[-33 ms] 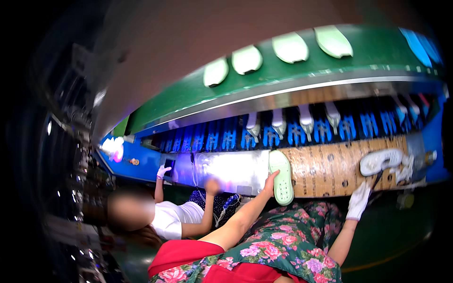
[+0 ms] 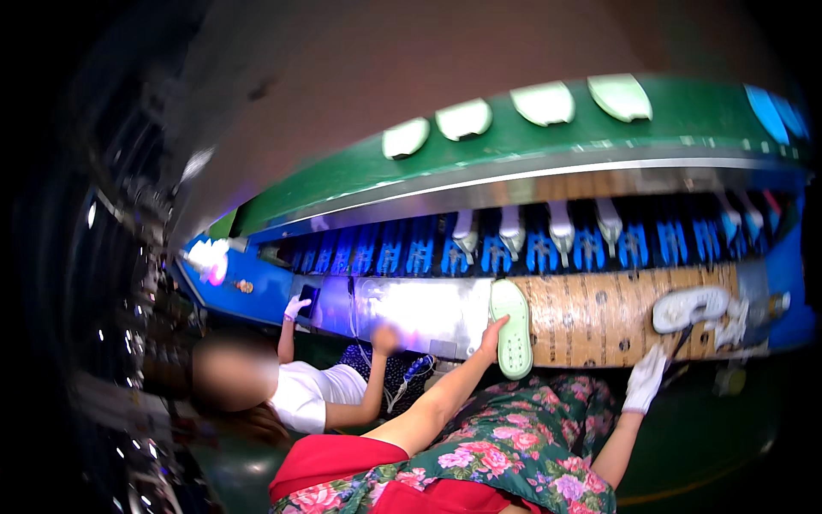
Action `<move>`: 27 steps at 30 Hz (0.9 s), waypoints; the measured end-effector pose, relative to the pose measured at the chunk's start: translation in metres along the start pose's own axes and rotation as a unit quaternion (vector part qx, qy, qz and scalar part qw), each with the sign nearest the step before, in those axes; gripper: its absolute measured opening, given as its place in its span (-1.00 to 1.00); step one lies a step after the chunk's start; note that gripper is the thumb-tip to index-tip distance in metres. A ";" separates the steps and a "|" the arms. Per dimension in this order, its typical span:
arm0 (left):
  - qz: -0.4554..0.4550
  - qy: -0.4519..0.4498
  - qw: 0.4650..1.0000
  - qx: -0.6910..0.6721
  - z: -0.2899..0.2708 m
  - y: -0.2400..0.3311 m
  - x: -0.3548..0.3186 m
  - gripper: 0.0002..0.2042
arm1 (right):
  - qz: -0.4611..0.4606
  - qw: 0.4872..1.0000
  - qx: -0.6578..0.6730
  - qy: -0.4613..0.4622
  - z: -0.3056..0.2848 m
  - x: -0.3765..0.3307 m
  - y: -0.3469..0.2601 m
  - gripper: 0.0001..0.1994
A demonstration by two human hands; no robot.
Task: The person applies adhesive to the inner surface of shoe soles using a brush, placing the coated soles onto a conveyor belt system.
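My bare left hand [image 2: 494, 336] grips the side of a pale green shoe sole [image 2: 511, 330], its thumb lying across the top. The sole hangs over the near edge of the bench, with its row of small holes toward me. My right hand [image 2: 646, 379], in a white glove, is at the bench's near edge with its fingers drawn together. A thin dark tool [image 2: 682, 343] sits against those fingertips; its far end points at a white shoe sole [image 2: 689, 309] lying on the brown cardboard [image 2: 591, 317].
Behind the bench runs a rack of blue clamps [image 2: 591, 248]. Pale green soles [image 2: 544, 104] and blue pieces [image 2: 766, 114] lie on a green conveyor belt [image 2: 676, 116]. A co-worker in a white top [image 2: 304, 398] sits close at left. Crumpled white cloth [image 2: 729, 332] lies at right.
The bench and conveyor appear slightly lower in the view. My gloved right hand is a little nearer to me; my left hand still grips the pale green sole.
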State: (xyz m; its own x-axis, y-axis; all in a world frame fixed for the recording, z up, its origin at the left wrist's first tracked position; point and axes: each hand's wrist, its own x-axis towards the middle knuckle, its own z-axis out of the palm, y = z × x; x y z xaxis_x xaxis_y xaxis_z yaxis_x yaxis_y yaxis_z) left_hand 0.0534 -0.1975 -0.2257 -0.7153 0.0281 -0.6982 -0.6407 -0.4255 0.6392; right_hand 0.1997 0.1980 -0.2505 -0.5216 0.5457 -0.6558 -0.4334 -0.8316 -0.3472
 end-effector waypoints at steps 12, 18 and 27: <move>0.121 0.051 0.991 -0.003 0.005 -0.054 0.001 -0.53 | 0.313 0.759 -0.491 -0.290 0.031 -0.060 0.045 -0.84; 0.205 0.172 0.961 -0.072 0.049 -0.069 -0.012 -0.52 | 0.174 0.521 -0.693 -0.466 0.111 -0.080 0.061 -0.73; 0.267 0.137 0.950 0.080 0.113 -0.095 -0.095 -0.44 | 0.171 0.416 -0.744 -0.494 0.120 -0.108 0.050 -0.69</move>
State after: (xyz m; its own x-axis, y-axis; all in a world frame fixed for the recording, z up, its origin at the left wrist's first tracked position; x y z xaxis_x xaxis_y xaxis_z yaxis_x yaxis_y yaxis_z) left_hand 0.1509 -0.0577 -0.1834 -0.8652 -0.3992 -0.3034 -0.2562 -0.1682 0.9519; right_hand 0.1464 0.1098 -0.1164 -0.7311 -0.4660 -0.4983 0.3423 0.3812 -0.8588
